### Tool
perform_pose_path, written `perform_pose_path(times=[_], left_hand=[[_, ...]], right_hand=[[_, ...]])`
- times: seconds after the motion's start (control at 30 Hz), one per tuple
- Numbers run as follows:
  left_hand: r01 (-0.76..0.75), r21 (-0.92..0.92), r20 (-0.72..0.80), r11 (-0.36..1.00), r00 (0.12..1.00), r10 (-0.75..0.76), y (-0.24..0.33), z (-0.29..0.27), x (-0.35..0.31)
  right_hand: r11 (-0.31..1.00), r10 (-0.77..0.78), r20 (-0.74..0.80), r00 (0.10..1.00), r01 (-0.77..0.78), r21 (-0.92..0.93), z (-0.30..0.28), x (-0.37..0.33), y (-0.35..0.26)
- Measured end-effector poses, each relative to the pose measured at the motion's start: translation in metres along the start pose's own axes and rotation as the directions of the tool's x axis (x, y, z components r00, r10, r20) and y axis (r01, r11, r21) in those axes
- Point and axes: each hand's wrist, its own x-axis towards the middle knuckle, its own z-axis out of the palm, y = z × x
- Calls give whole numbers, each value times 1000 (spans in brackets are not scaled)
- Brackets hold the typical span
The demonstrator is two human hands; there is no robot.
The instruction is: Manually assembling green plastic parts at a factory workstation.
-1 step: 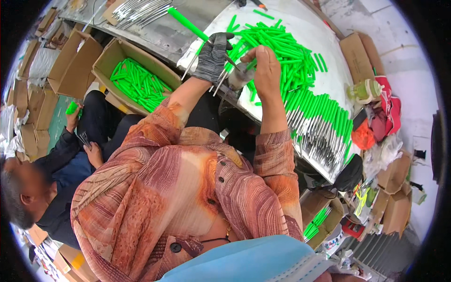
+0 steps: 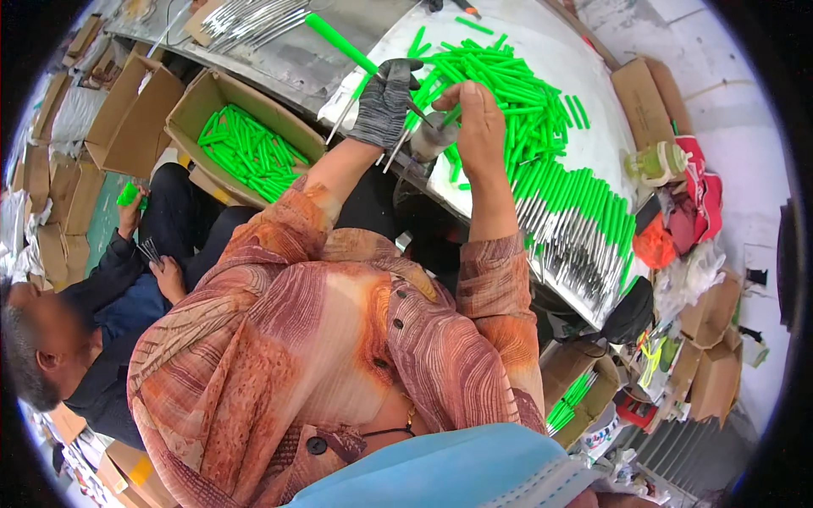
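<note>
The gloved left hand [image 2: 381, 108] is closed around a green-handled rod [image 2: 341, 42] (its thick end juts out past the fist). The bare right hand [image 2: 483, 131], just beside it, is half curled; whether it grips anything, I cannot tell. Beyond the right hand, green pieces [image 2: 508, 80] lie heaped on the bench [image 2: 601, 152]; left of the left hand, a cardboard box [image 2: 256, 95] holds more.
</note>
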Motion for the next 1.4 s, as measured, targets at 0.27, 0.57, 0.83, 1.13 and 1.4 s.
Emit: perform_pose_path(times=[0.27,0.57,0.83,1.13,1.4], left_hand=[[-158,130,72,979,986,150,-25,28,2],[-309,708,343,635,936,74,-28,45,-4],[-361,654,444,665,895,49,-42,31,-8],[-138,735,-11,664,977,215,-64,-83,21],[21,943,84,331,950,-301,-34,-61,12]], right_hand=[[997,-20,-39,999,16,-82,-27,-14,6],[290,-193,-545,816,-484,-826,-234,-46,26],[-141,-146,-636,758,-652,-745,-312,-83,58],[934,-227,-362,904,98,-343,-121,-20,-19],[980,-93,-58,994,102,171,-17,25,-36]])
